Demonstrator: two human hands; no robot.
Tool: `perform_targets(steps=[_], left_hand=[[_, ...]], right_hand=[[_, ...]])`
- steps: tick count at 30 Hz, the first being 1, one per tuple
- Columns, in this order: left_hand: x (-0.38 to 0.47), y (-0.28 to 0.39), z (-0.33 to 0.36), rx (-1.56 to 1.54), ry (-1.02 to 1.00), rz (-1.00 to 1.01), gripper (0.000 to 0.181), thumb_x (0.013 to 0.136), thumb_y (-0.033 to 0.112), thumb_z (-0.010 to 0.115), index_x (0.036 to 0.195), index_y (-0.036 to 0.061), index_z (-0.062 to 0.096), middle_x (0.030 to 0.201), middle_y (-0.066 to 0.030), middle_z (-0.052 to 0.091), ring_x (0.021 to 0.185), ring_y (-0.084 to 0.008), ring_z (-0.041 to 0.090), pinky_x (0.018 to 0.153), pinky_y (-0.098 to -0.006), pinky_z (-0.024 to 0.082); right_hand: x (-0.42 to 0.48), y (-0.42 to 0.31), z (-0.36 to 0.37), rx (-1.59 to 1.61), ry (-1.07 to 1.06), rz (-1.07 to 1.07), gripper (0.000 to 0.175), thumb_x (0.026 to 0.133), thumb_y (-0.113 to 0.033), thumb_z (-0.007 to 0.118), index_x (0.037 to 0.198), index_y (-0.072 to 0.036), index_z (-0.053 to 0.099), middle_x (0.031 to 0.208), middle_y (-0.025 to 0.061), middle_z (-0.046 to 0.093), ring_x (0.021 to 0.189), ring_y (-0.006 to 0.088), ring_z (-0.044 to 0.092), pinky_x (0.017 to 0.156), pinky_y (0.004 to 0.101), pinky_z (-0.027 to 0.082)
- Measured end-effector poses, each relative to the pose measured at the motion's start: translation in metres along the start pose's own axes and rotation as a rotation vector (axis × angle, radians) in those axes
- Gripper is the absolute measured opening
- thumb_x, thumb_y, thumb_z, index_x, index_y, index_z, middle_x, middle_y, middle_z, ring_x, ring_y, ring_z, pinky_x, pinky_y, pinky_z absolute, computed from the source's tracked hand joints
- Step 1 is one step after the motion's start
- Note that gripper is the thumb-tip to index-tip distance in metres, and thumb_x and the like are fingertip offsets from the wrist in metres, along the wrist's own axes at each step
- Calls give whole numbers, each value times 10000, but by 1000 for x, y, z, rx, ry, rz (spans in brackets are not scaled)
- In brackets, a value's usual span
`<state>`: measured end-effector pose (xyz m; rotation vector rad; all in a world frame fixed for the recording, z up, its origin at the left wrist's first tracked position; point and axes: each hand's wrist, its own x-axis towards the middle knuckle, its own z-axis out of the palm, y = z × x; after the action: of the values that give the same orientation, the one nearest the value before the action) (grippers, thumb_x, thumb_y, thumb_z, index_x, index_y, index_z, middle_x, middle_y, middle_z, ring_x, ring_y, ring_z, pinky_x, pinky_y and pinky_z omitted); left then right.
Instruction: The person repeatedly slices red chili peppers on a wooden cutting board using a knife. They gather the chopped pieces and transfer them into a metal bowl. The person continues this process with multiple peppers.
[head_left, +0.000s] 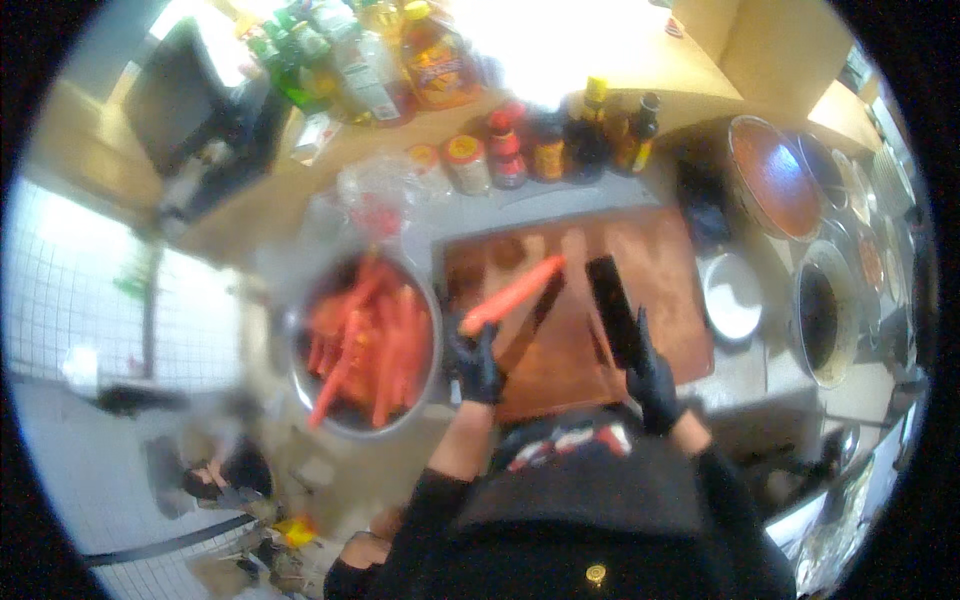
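My left hand (478, 367), in a black glove, grips the lower end of a peeled carrot (517, 294) that slants up to the right over a reddish-brown cutting board (667, 300). In my right hand (654, 382), also black-gloved, is a cleaver-like knife with a broad dark blade (613, 304), held over the board's right part. Its handle is hidden by the hand. To the left of the board stands a round metal bowl (433, 375) heaped with more carrots (386, 337).
Behind the board stand sauce bottles (549, 150), a jar with a red lid (466, 161) and clear plastic bags (382, 184). Oil bottles (439, 64) are on the shelf above. At right are a white bowl (733, 296), a large pot (825, 315) and a reddish-brown basin (776, 176).
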<state>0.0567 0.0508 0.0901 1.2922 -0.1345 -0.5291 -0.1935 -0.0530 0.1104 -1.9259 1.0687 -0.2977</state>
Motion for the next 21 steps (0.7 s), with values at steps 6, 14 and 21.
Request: perform_targets(steps=[6,14,21], left_hand=[[-2,-84,-32,899,-404,529,307,819,85,632,1106,7,559,1096,-154,567,1051,-303,529,940,-383,410],[-5,-82,-22,900,-398,475,300,824,157,612,1086,17,564,1048,-192,558,986,-382,495,875,-454,382],[-3,-82,-32,1015,-434,549,307,813,45,615,1106,12,529,1052,-188,537,990,-348,502,879,-416,408]], right_hand=[[1,-2,-12,-159,-91,-116,794,801,-10,535,1490,-133,160,1128,252,556,907,341,608,744,365,476],[11,-51,-10,-364,-197,-164,862,759,-98,611,1487,-229,168,816,192,594,661,370,595,592,431,475],[37,-62,-2,-312,-332,-125,622,766,-260,657,1338,-203,419,868,173,636,738,383,627,639,447,505]])
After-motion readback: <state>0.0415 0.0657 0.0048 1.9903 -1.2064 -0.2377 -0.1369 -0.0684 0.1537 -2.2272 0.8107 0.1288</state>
